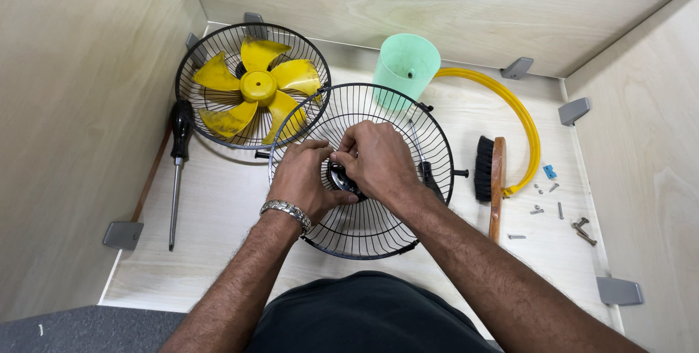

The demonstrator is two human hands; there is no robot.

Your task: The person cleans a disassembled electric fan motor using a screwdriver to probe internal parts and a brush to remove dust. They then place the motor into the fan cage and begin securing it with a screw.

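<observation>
A round black wire fan grille lies on the light wooden surface in front of me. Both hands meet over its middle. My left hand, with a metal bracelet on the wrist, and my right hand pinch a small dark, shiny centre piece of the grille. Most of that piece is hidden under my fingers. Behind and to the left sits a second black grille with a yellow fan blade resting in it.
A black-handled screwdriver lies at the left. A green plastic cup, a yellow ring and a wooden brush with black bristles sit at the right, with several loose screws. Wooden walls enclose three sides.
</observation>
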